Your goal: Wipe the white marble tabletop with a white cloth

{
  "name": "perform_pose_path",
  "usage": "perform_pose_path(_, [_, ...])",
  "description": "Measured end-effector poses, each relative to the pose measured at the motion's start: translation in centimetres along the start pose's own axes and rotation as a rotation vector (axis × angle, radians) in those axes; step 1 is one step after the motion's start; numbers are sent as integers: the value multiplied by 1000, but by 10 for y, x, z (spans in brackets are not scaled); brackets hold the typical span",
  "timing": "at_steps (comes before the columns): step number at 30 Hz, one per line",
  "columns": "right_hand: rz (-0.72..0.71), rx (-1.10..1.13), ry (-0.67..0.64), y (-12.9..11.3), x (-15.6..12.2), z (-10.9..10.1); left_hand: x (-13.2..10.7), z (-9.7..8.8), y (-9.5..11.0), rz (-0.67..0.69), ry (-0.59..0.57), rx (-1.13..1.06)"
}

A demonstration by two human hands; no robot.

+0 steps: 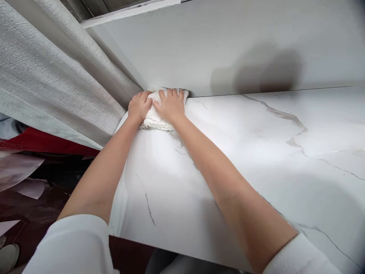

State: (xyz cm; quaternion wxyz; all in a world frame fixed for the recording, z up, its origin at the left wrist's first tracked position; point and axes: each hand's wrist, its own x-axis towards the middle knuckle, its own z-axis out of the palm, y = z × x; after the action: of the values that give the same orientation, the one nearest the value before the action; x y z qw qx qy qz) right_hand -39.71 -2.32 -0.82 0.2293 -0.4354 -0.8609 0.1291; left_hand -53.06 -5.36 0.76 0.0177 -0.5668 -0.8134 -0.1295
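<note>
A folded white cloth [155,118] lies in the far left corner of a white marble-look tabletop [242,160], where the top meets a pale wall. My left hand [139,106] curls over the cloth's left side, fingers bent round its edge. Flat on top of the cloth rests my right hand [171,104], fingers together and pointing at the wall. Both arms reach far forward across the table, white sleeves pushed up.
A grey textured curtain [51,83] hangs along the table's left edge. Left of the table, lower down, lie a red surface [42,140] and pale sheets [19,171] over a dark floor. The wall [228,45] closes the far side.
</note>
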Motion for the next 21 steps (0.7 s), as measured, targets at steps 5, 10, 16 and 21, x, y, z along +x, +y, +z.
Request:
perform_pose_path(5, [33,6,52,10,-9,-4,-2,4,13,82,7,-9])
perform_pose_path(10, [105,-30,62,14,-25,-15,-6,11,24,114,34,-60])
perform_pose_path(16, [111,-69,66,22,-45,-27,-21,15,35,165,43,-86])
perform_pose_path(21, [111,-76,106,19,-65,-29,-42,10,40,168,23,-119])
